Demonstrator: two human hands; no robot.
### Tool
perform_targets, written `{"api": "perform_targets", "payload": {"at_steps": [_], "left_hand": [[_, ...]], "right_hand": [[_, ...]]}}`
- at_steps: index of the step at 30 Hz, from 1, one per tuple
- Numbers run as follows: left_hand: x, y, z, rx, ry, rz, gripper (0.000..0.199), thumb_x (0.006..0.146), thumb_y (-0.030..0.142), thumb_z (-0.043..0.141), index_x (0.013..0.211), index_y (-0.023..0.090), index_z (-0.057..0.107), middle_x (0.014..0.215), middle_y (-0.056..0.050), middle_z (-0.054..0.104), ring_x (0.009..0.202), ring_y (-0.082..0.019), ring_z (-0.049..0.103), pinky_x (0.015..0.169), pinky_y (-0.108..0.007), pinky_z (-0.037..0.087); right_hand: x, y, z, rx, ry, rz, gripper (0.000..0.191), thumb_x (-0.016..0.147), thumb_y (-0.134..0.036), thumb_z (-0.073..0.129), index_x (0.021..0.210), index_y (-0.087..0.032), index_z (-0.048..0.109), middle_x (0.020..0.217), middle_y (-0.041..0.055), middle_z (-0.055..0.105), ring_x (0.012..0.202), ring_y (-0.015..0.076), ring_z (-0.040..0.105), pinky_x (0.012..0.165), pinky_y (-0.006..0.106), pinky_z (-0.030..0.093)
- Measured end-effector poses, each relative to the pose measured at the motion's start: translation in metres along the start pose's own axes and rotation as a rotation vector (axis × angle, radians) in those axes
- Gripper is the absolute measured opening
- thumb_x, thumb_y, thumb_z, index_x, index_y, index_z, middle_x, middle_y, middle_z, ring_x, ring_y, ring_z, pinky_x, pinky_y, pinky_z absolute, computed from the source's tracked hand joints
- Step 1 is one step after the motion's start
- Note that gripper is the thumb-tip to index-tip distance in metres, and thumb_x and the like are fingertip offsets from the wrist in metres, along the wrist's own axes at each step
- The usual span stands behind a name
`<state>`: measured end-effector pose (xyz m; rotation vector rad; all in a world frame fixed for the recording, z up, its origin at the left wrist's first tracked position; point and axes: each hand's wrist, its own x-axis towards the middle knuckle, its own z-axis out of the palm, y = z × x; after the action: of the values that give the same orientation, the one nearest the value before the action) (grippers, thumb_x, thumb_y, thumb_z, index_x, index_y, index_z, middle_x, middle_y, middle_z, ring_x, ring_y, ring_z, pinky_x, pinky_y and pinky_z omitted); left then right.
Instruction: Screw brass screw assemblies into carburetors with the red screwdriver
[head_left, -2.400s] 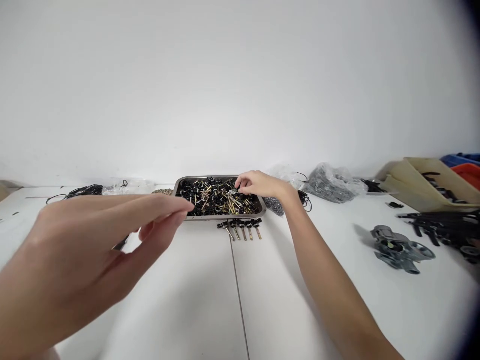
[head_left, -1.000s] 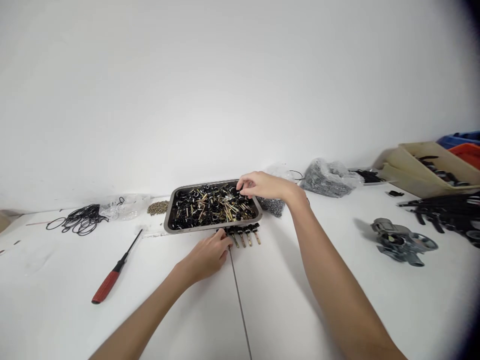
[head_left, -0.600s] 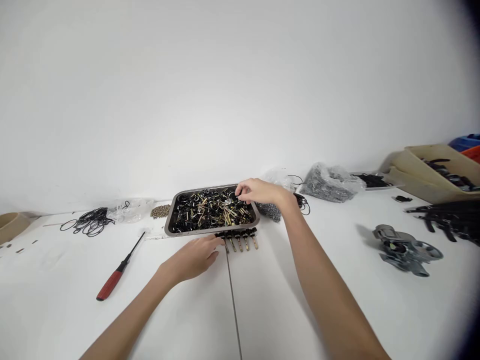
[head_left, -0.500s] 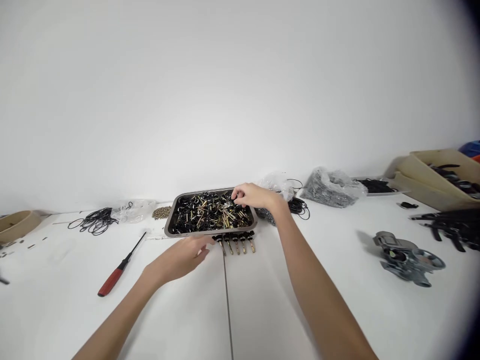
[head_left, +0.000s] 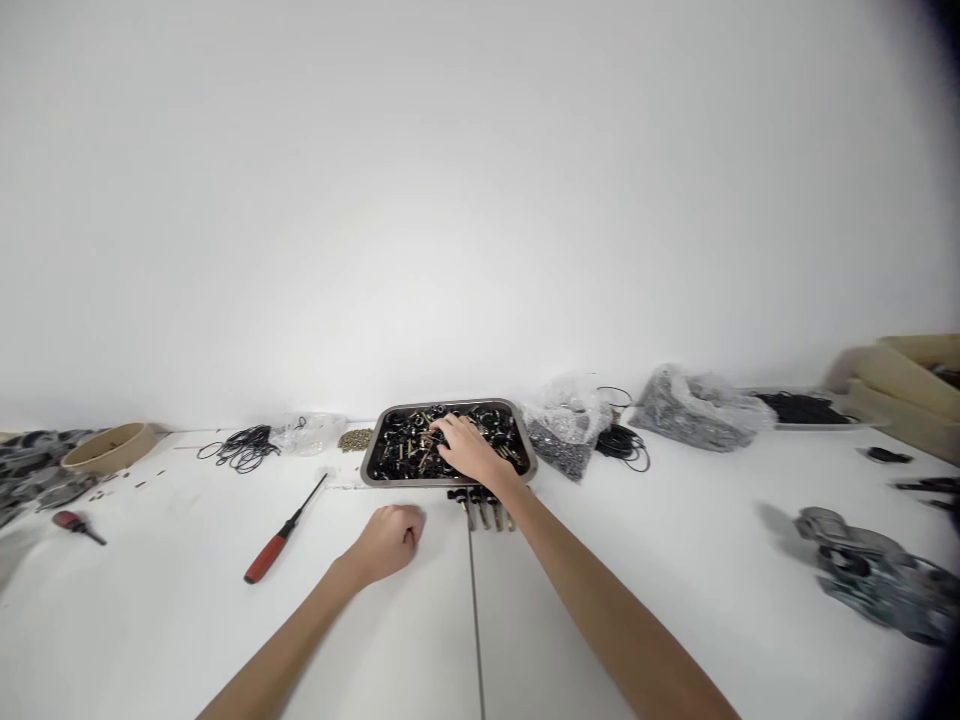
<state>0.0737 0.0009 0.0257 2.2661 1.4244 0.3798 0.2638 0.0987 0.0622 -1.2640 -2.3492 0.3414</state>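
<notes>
A metal tray [head_left: 373,482] holds many small black fittings with brass-coloured stems [head_left: 405,445]. Over its middle, my right hand [head_left: 469,450] reaches in, fingers apart and fingertips among the fittings; no held piece shows. My left hand [head_left: 386,543] rests on the table in front of the tray's left part, its fingers curled into a fist. Whatever may be inside that fist is hidden. Just in front of the tray lies a row of several such fittings [head_left: 480,508], stems toward me, partly covered by my right forearm.
A red-handled screwdriver [head_left: 271,553] lies to the left. Black cord loops [head_left: 244,448], small brass pieces [head_left: 355,439] and clear bags of dark parts [head_left: 566,435] line the wall. Grey metal castings [head_left: 874,570] sit at right, a beige bowl [head_left: 109,450] at far left.
My right hand has moved left, from the tray's right side to its middle. My left hand has drawn away from the row of fittings and curled up. The camera view has shifted.
</notes>
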Motion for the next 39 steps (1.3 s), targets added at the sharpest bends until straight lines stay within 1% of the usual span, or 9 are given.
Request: {"api": "perform_targets", "payload": {"at_steps": [4,9,11,15,19,24,28,32,39], "left_hand": [[-0.004,-0.011,0.003,0.028,0.035,-0.003,0.020,0.057,0.000,0.037,0.056,0.017,0.047,0.068,-0.001,0.060,0.068,-0.013,0.051,0.069,-0.025,0.038],[-0.013,-0.021,0.004,0.062,0.041,0.015,0.022,0.064,0.001,0.037,0.066,0.018,0.051,0.079,-0.002,0.063,0.072,-0.014,0.052,0.068,-0.026,0.038],[-0.015,-0.023,0.004,0.061,0.033,0.031,0.021,0.066,0.002,0.037,0.068,0.018,0.051,0.080,-0.003,0.063,0.072,-0.014,0.052,0.066,-0.027,0.036],[-0.016,-0.025,0.003,0.034,0.037,0.068,0.019,0.067,0.002,0.038,0.067,0.017,0.049,0.079,-0.003,0.061,0.071,-0.014,0.050,0.065,-0.027,0.032],[-0.018,-0.027,0.005,0.013,0.058,0.084,0.019,0.066,0.000,0.037,0.066,0.016,0.048,0.075,-0.003,0.058,0.068,-0.014,0.046,0.063,-0.027,0.027],[-0.020,-0.026,0.006,0.016,0.063,0.098,0.019,0.065,-0.001,0.036,0.065,0.016,0.045,0.073,-0.003,0.056,0.065,-0.013,0.042,0.061,-0.027,0.025],[-0.019,-0.026,0.006,0.022,0.061,0.093,0.018,0.066,0.000,0.036,0.065,0.016,0.043,0.073,-0.003,0.055,0.064,-0.013,0.040,0.061,-0.027,0.024],[-0.018,-0.027,0.008,0.025,0.064,0.089,0.018,0.064,-0.001,0.035,0.064,0.016,0.040,0.071,-0.002,0.053,0.063,-0.012,0.038,0.061,-0.026,0.023],[-0.017,-0.029,0.012,0.030,0.077,0.097,0.018,0.066,-0.001,0.034,0.065,0.016,0.039,0.072,-0.001,0.053,0.064,-0.012,0.039,0.062,-0.026,0.023]], "right_hand": [[0.004,-0.007,0.019,0.000,0.022,-0.096,0.041,0.092,-0.012,0.037,0.127,-0.019,0.058,0.134,0.0107,0.052,0.124,0.0268,0.044,0.108,0.043,0.034],[0.007,-0.004,0.029,0.019,-0.020,-0.096,0.035,0.096,-0.026,0.037,0.120,-0.022,0.062,0.137,0.0094,0.050,0.129,0.0293,0.041,0.109,0.048,0.033],[0.008,-0.004,0.031,0.037,-0.010,-0.094,0.035,0.097,-0.028,0.035,0.118,-0.022,0.062,0.133,0.0103,0.051,0.127,0.0273,0.044,0.109,0.045,0.034],[0.010,-0.008,0.032,0.041,0.011,-0.031,0.032,0.094,-0.019,0.034,0.116,-0.015,0.058,0.124,0.0136,0.054,0.121,0.0245,0.047,0.109,0.041,0.035],[0.009,-0.012,0.031,-0.014,-0.056,-0.002,0.030,0.092,-0.015,0.038,0.116,-0.016,0.056,0.125,0.0122,0.055,0.126,0.0237,0.042,0.110,0.040,0.033],[0.010,-0.009,0.032,-0.057,-0.084,0.048,0.037,0.092,-0.016,0.040,0.128,-0.018,0.048,0.130,0.0112,0.054,0.125,0.0239,0.043,0.105,0.043,0.035],[0.013,-0.003,0.036,-0.096,-0.096,0.083,0.035,0.089,-0.013,0.044,0.122,-0.018,0.055,0.130,0.0118,0.053,0.126,0.0277,0.041,0.105,0.047,0.032],[0.014,0.003,0.040,-0.116,-0.104,0.069,0.038,0.090,-0.012,0.044,0.125,-0.020,0.056,0.128,0.0117,0.054,0.125,0.0282,0.042,0.103,0.048,0.032],[0.015,0.008,0.045,-0.078,-0.023,0.058,0.021,0.088,-0.014,0.056,0.108,-0.017,0.062,0.121,0.0107,0.059,0.119,0.0256,0.049,0.102,0.044,0.034]]}}
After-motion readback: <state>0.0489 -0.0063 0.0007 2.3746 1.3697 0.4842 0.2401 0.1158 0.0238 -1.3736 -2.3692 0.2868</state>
